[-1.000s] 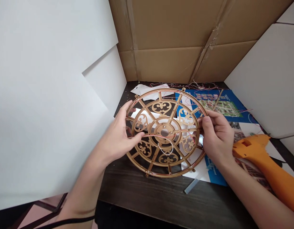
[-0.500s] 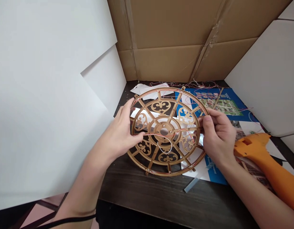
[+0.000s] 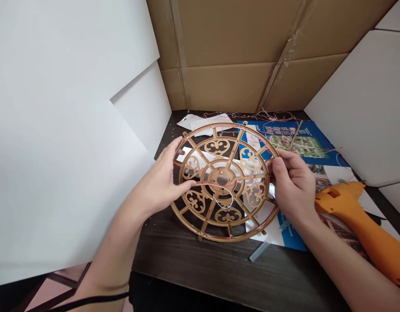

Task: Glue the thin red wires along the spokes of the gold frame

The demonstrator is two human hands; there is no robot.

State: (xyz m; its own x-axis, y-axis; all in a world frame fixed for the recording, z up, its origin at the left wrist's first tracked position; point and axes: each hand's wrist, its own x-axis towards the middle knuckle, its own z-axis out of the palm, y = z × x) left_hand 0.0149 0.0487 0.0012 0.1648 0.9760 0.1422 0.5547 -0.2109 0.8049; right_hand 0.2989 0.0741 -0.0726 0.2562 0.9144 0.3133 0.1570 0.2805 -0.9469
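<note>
Between my hands is a round gold openwork frame (image 3: 221,162), with spokes, scroll ornaments and a hub with a hole. My left hand (image 3: 166,177) grips its left rim, thumb in front over a spoke and the start of a thin wire (image 3: 233,197). That wire runs red along the spoke and loops in white below the hub. My right hand (image 3: 292,182) is closed on the right rim, thumb in front and fingers curled behind. More red and white wire follows the outer ring. The frame is tilted above the dark table (image 3: 183,255).
An orange glue gun (image 3: 346,199) lies to the right, near my right forearm. A clear glue stick (image 3: 260,251) lies near the front. Printed blue and white sheets (image 3: 333,151), tangled wires (image 3: 271,116) and crumpled white paper (image 3: 200,122) lie behind. Cardboard (image 3: 226,86) and white panels (image 3: 359,104) enclose the table.
The frame's upper right part has shifted slightly down and left, along with my right hand. My left hand keeps nearly the same place and hold.
</note>
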